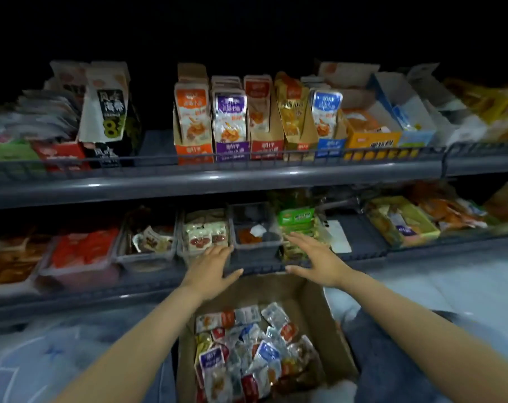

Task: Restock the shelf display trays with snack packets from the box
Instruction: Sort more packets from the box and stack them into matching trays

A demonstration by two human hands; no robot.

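Observation:
A brown cardboard box [328,324] sits low in front of me, holding several loose snack packets [247,353] in blue, red and silver. Above it, on the lower shelf, stands a grey display tray [257,247] with only a few items inside. My left hand [210,267] reaches toward the tray's left front corner with its fingers straight, holding nothing. My right hand [312,257] is spread at the tray's right side, over the green packets [297,225], fingers straight and empty. Whether either hand touches the tray is unclear.
More trays line the lower shelf: a clear one with red-print packets [204,237], one with dark packets [148,239], red packs [84,251]. The upper shelf [217,178] carries upright cartons of orange, purple, red, yellow and blue packets behind a wire rail.

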